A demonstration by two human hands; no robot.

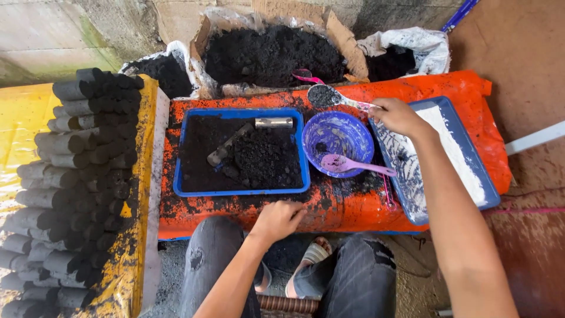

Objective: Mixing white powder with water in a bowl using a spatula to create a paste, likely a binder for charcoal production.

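Knees are bracketing left hand (278,219), curling empty on orange bench (329,206). Right hand (397,115) is gripping spoon (335,98) handle-end; black powder load looks loose, spillable.

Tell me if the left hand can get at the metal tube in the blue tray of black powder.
Probably yes. The left hand rests on the orange table edge just below the blue tray, and the metal tube lies uncovered at the tray's far side; only loose black powder lies between.
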